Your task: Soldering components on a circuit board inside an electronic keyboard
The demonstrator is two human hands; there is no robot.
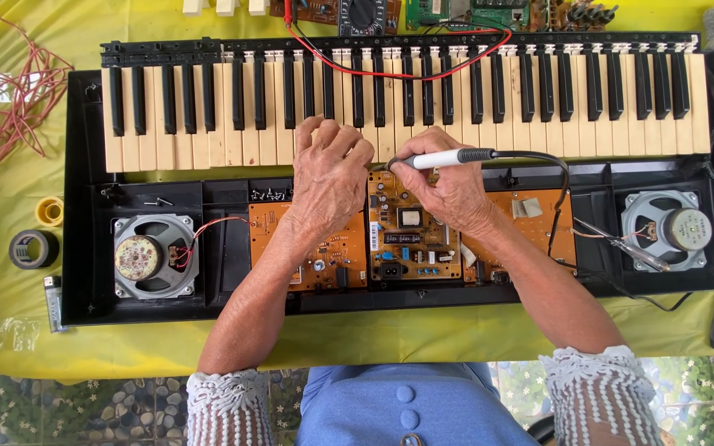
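Observation:
An opened electronic keyboard (84, 248) lies on a yellow cloth, its black and cream keys (208, 107) at the far side. Orange circuit boards (411, 239) sit in its open case. My right hand (448, 186) holds a white soldering iron (444, 158), tip pointing left toward the top edge of the middle board. My left hand (328, 177) rests over the left board near that tip, fingers curled; whether it pinches anything is hidden.
Two round speakers (154, 256) (667, 230) sit at the case ends. Tape rolls (33, 248) and a tangle of red wire (10, 103) lie left. A multimeter (363, 15) with red and black leads and loose boards lie behind the keys. A screwdriver (621, 244) rests right.

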